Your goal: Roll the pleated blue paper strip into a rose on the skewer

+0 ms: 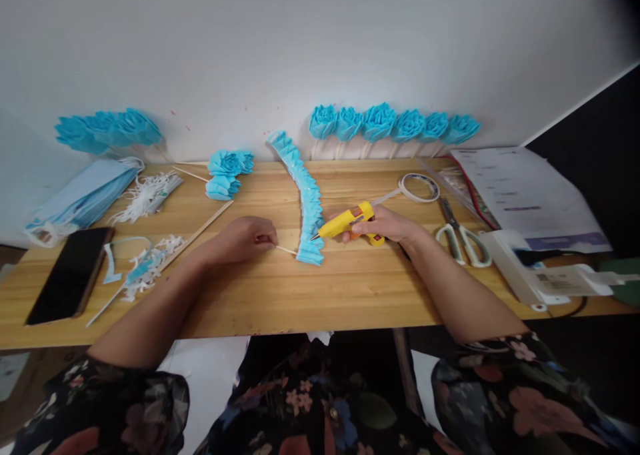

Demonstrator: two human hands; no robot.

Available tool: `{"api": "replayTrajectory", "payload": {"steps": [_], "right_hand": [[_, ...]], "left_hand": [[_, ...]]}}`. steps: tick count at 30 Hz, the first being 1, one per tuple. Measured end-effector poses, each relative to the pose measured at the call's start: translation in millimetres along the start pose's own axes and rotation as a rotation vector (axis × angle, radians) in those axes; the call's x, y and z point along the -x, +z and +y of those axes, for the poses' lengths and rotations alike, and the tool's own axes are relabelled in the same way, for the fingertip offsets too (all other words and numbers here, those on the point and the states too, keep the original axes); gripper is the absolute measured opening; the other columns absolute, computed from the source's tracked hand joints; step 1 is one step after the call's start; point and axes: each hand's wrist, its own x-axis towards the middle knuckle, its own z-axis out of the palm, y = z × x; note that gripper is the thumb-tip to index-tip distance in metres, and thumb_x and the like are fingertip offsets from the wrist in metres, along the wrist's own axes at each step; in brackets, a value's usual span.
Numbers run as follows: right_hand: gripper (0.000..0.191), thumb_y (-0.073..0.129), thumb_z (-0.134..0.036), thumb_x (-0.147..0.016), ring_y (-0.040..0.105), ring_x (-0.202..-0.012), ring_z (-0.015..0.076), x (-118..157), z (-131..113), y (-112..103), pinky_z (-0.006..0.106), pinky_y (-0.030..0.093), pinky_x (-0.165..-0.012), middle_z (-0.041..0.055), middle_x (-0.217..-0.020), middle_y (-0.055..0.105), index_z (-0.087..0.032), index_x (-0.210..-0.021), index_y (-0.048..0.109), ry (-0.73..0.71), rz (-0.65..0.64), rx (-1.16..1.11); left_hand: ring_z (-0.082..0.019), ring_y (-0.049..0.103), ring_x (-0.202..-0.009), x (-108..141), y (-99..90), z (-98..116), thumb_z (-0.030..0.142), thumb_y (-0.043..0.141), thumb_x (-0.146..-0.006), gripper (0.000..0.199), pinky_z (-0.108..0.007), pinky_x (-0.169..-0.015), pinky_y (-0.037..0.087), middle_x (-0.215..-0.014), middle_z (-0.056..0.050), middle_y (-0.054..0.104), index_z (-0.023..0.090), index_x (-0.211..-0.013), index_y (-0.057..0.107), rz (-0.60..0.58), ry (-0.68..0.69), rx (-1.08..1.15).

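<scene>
A pleated blue strip [311, 205] lies curved down the middle of the wooden table. My left hand [250, 237] is closed on a thin wooden stick [287, 249], whose far end meets the strip near its lower end. In my right hand [383, 226] is a yellow hot glue gun [350, 220]. The gun's nozzle points left and sits at the lower part of the strip; whether it touches is hard to tell. Several blue flowers on sticks [379, 121] lean against the wall behind, and a few shorter blue flowers [224, 168] lie left of the strip.
On the left are a phone [70, 275], stacked face masks [95, 191], white cords [147, 195], scraps [153, 265] and more blue flowers [113, 129]. To the right are a tape roll [420, 188], scissors [460, 235], a white power strip [517, 268] and a printed sheet [530, 188].
</scene>
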Motion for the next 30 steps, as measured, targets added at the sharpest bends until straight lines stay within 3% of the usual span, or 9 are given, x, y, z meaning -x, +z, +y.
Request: {"api": "replayTrajectory", "payload": {"steps": [7, 14, 30], "right_hand": [[0.055, 0.098, -0.064, -0.077, 0.078, -0.080, 0.0201, -0.4, 3.5, -1.5, 0.029, 0.060, -0.074, 0.0095, -0.087, 0.087, -0.015, -0.101, 0.089, -0.024, -0.017, 0.031], [0.064, 0.099, -0.064, -0.075, 0.076, -0.078, 0.0192, -1.1, 2.0, 0.1, 0.029, 0.059, -0.073, 0.0083, -0.085, 0.087, -0.015, -0.115, 0.091, -0.016, -0.016, 0.011], [0.056, 0.099, -0.063, -0.077, 0.078, -0.082, 0.0195, 0.0, 3.4, -2.1, 0.030, 0.062, -0.079, 0.0090, -0.088, 0.088, -0.016, -0.105, 0.090, -0.015, -0.015, 0.027]], "left_hand": [[-0.018, 0.067, -0.079, 0.3, -0.1, 1.3, 0.020, 0.061, -0.098, 0.019, -0.027, -0.075, 0.046, -0.087, -0.005, 0.076, 0.018, -0.087, 0.077, -0.003, -0.010, -0.009], [-0.018, 0.067, -0.078, 0.4, -0.5, 0.6, 0.022, 0.062, -0.099, 0.020, -0.027, -0.075, 0.046, -0.087, -0.005, 0.076, 0.018, -0.087, 0.077, -0.010, -0.012, -0.005], [-0.018, 0.068, -0.077, 0.4, 0.3, -0.1, 0.021, 0.062, -0.100, 0.019, -0.027, -0.074, 0.047, -0.086, -0.004, 0.075, 0.019, -0.087, 0.076, 0.000, 0.010, -0.006]]}}
